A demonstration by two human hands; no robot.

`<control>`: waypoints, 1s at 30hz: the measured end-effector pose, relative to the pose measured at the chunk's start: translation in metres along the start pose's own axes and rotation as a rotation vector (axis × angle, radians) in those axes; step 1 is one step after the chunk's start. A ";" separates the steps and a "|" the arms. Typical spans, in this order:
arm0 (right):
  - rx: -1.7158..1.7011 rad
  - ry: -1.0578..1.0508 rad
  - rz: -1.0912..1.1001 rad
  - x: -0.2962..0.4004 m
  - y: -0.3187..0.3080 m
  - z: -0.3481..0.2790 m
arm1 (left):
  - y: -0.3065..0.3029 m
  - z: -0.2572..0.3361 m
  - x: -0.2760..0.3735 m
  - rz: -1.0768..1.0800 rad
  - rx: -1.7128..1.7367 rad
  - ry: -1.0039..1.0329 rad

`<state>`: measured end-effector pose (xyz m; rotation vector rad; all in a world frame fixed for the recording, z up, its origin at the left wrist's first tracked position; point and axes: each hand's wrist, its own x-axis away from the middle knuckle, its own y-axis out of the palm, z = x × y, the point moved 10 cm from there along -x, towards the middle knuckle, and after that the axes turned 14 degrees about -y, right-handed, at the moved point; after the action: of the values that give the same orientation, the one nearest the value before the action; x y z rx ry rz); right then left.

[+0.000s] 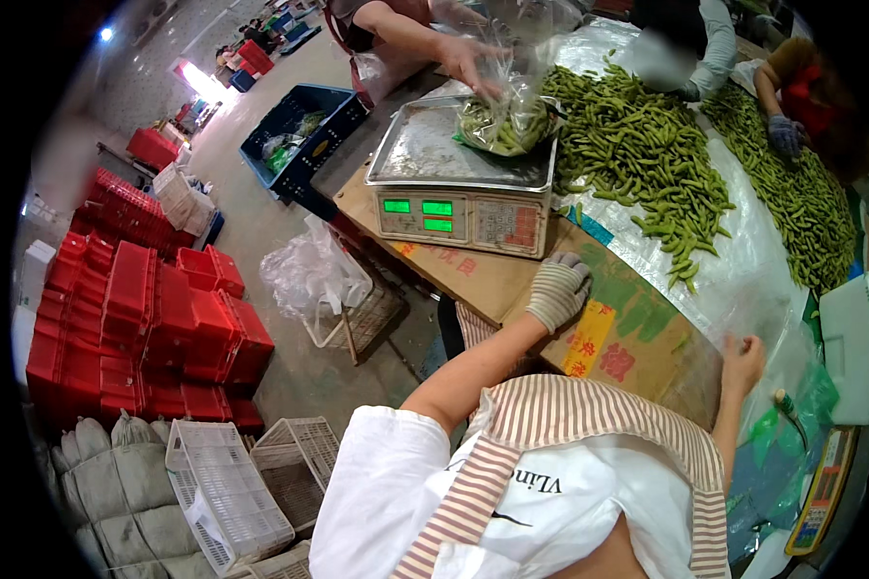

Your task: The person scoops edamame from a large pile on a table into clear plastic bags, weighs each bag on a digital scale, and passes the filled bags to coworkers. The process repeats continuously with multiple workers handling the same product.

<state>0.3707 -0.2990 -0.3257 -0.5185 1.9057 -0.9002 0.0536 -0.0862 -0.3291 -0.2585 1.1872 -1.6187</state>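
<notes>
My left hand (559, 291), in a striped knit glove, rests on the cardboard (510, 279) just below a digital scale (460, 223), with nothing seen in it. My bare right hand (744, 365) pinches a blurred, clear plastic bag (757, 307) at the right part of the table. On the scale's metal tray (420, 148) sits a clear bag of green pods (507, 130). A co-worker's hand (471, 65) is over that bag. Beyond my hands, a large heap of green pods (623, 145) lies on silvery sheeting.
Other people stand around the table, one gloved hand (787, 136) beside a second pod heap (804, 195). At right are a white foam box (851, 347) and green plastic (815, 391). Left are a blue crate (333, 145), red crates (152, 318) and white crates (232, 492).
</notes>
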 end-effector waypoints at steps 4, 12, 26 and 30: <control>-0.023 0.055 -0.163 -0.002 0.029 0.015 | -0.005 0.016 -0.004 -0.063 -0.021 0.009; -0.522 0.218 0.177 0.013 0.021 0.034 | -0.005 0.010 0.000 -0.011 -0.024 0.049; -0.304 -0.253 0.225 0.014 -0.043 -0.038 | 0.145 0.181 -0.025 -1.159 1.011 -0.644; -0.191 -0.013 0.208 0.022 -0.046 0.023 | 0.160 0.159 -0.039 -1.050 1.164 -0.637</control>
<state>0.3802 -0.3517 -0.3102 -0.4269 2.0021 -0.5834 0.2752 -0.1339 -0.3640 -0.6070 -0.6018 -2.5316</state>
